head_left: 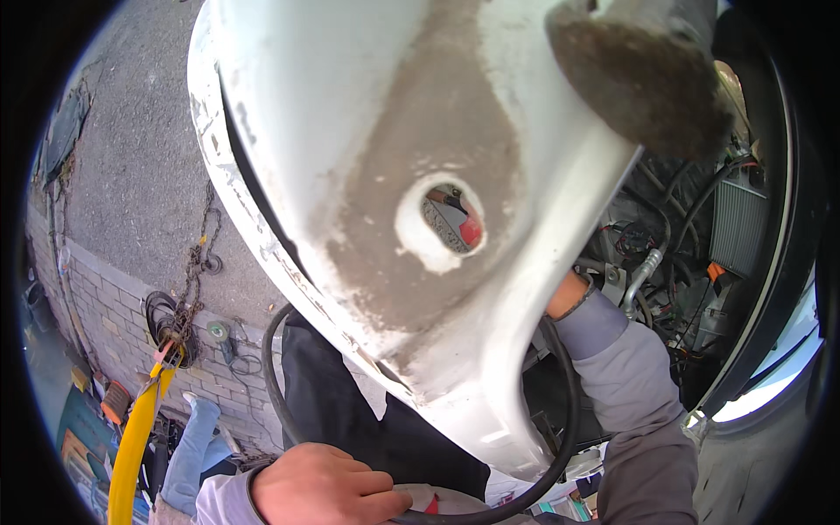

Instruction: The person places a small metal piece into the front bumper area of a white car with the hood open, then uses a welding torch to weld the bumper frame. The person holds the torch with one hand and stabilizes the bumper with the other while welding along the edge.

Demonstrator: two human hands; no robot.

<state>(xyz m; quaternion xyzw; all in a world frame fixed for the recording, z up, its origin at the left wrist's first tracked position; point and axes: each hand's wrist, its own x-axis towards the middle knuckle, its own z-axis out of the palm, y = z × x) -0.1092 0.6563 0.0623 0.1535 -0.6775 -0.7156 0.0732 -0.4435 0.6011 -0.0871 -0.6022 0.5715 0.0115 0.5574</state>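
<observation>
A white painted car body panel (297, 96) with a grey-brown sanded patch (437, 122) fills the middle. An oval hole (432, 210) goes through the patch. My left hand (328, 490) is at the lower edge, its fingers curled closed round a thick black hose (564, 437), which loops below the panel. My right hand (564, 296) reaches in behind the panel's right edge. Only its wrist area shows; the panel hides the fingers. Through the hole appear a red piece (471, 232) and some dark parts, too little to name.
The engine bay (652, 236) at right holds hoses, wires and a finned radiator (742, 219). A dark, dirty round-ended part (643, 87) juts out at upper right. On the paving at left lie a chain with hooks (188, 297), a yellow strap (136, 446) and a green grinder-like tool (220, 335).
</observation>
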